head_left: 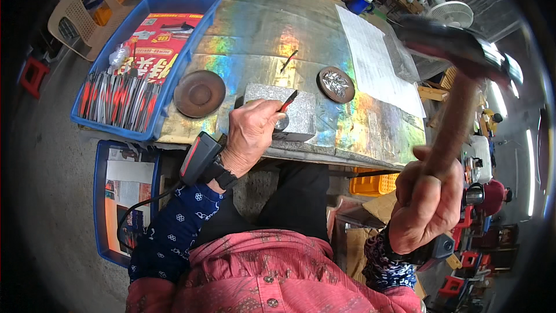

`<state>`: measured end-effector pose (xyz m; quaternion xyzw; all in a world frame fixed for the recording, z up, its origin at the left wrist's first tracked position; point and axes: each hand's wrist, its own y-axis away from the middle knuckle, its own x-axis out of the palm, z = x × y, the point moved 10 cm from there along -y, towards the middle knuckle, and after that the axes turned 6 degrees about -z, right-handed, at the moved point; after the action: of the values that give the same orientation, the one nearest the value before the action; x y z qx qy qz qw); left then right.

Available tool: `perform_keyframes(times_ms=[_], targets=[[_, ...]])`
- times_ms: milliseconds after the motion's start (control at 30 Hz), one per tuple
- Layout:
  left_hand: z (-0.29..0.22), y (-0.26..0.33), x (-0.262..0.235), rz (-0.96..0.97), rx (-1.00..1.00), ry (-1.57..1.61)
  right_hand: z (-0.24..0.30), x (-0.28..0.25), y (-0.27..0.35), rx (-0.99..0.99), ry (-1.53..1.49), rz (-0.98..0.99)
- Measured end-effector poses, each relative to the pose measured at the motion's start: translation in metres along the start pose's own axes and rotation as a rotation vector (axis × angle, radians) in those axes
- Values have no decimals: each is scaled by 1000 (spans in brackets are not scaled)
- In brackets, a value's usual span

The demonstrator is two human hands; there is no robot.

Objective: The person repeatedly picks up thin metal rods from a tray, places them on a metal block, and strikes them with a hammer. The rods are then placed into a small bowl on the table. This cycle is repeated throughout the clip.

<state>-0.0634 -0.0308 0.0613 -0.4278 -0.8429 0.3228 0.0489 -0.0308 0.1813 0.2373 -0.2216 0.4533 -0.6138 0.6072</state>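
My left hand (253, 130) is closed in a pinch around a small, flat red-and-black piece (289, 100), whose exact kind I cannot make out. It holds the piece over a grey metal block (304, 117) at the table's near edge. Raised at the right, my right hand (427, 203) grips the wooden handle of a hammer (456, 119), its head blurred and well above the table. Beside the block, a small brown dish (329, 96) holds several tiny silvery metal pieces. Farther back lies a thin dark strip (289, 61).
A blue tray (216, 4) at the left holds a row of several thin red, black and grey pieces. Between it and the block sits a brown round dish (200, 94). White paper sheets (379, 61) cover the table's right side. Another blue bin (98, 208) stands lower left.
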Motion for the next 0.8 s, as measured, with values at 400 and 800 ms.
perform_keyframes(times_ms=[400, 800], targets=[[-4, 0, -1, 8, 39, -51, -68, 32, 38, 436, 152, 370], [48, -8, -15, -36, -491, 584, -116, 56, 87, 195, 467, 315]])
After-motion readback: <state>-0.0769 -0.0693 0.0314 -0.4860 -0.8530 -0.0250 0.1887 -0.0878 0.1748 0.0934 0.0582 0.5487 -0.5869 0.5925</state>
